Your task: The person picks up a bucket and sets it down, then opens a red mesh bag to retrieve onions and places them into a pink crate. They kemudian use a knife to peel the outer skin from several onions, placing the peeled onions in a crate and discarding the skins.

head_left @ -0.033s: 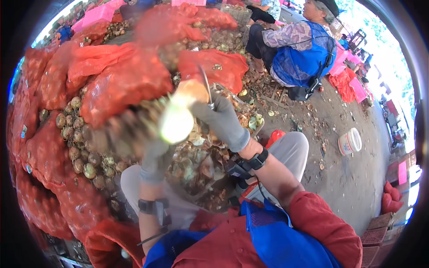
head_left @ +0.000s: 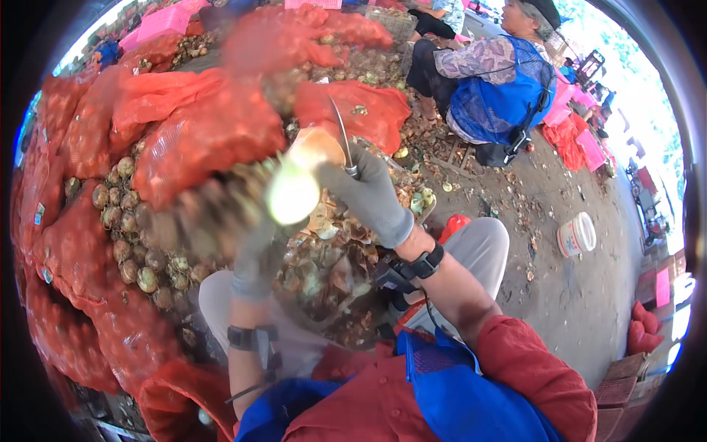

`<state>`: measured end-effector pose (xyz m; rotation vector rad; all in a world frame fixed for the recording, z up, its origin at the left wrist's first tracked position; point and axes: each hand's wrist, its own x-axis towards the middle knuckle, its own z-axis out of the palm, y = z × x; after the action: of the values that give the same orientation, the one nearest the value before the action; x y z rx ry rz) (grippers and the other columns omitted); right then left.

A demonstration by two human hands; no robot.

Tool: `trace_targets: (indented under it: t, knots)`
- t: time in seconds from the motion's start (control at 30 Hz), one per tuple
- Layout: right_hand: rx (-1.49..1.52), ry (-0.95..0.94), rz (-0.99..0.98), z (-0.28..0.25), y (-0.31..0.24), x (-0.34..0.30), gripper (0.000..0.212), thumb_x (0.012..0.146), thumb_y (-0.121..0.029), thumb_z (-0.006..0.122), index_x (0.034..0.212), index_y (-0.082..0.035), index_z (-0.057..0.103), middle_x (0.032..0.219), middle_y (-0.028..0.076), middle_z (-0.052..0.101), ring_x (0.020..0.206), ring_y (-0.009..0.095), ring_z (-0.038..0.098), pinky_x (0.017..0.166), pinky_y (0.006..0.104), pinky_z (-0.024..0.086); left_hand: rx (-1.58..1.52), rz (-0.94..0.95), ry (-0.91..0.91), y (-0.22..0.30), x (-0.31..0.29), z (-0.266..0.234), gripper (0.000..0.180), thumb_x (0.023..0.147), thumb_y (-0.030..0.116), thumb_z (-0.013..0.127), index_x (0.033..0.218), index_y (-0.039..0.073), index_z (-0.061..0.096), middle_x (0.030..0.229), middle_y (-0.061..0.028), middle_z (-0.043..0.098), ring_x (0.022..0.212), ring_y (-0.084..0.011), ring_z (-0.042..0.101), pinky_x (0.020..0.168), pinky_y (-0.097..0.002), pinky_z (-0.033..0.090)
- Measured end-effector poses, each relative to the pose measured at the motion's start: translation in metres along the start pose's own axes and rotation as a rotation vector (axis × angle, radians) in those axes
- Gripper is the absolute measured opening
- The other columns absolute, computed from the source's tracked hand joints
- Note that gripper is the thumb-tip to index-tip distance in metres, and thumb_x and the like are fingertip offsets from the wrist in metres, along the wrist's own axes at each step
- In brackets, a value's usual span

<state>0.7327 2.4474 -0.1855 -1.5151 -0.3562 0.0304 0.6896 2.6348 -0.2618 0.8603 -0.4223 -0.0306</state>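
Observation:
My left hand (head_left: 258,254), in a grey glove, is closed round a pale peeled onion (head_left: 293,195) held up over my lap. Part of that hand is blurred. My right hand (head_left: 368,199), gloved too, grips a knife (head_left: 341,125) whose thin curved blade points up and away. A strip of orange-brown onion skin (head_left: 317,146) sits between the blade and the onion, against my right fingers. Beneath both hands lies a heap of loose onion skins (head_left: 324,272). Unpeeled onions (head_left: 127,221) are piled to the left of my knees.
Red mesh sacks (head_left: 110,339) full of onions are stacked along the left and at the far side. A person in a blue vest (head_left: 497,92) sits at the far right. On the floor to the right stands a white bucket (head_left: 577,234). Pink crates (head_left: 158,26) are at the back left.
My right hand and the knife have shifted very slightly to the right. The onion remains in my left hand in nearly the same place.

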Motion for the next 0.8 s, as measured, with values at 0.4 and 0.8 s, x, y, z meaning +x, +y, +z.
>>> trace_targets:
  t: [0.4, 0.8]
  knots:
    - [0.896, -0.258, 0.065, -0.025, -0.039, 0.011, 0.039, 0.097, -0.039, 0.058, 0.069, -0.014, 0.05, 0.058, -0.001, 0.048, 0.045, 0.011, 0.04, 0.041, 0.0241, 0.035, 0.142, 0.06, 0.156, -0.039, 0.003, -0.03, 0.085, 0.085, 0.043, 0.07, 0.147, -0.003, 0.035, 0.141, -0.0141, 0.052, 0.129, -0.0271, 0.053, 0.11, -0.0408, 0.042]
    - [-0.711, 0.005, -0.075, -0.019, 0.061, -0.029, 0.061, 0.096, -0.035, 0.06, 0.145, -0.006, 0.039, 0.074, 0.016, 0.068, 0.069, 0.032, 0.069, 0.063, 0.0434, 0.053, -0.314, -0.082, 0.439, -0.026, 0.014, -0.005, 0.06, 0.099, 0.048, 0.055, 0.14, 0.006, 0.045, 0.132, -0.0106, 0.057, 0.122, -0.027, 0.057, 0.102, -0.0384, 0.048]
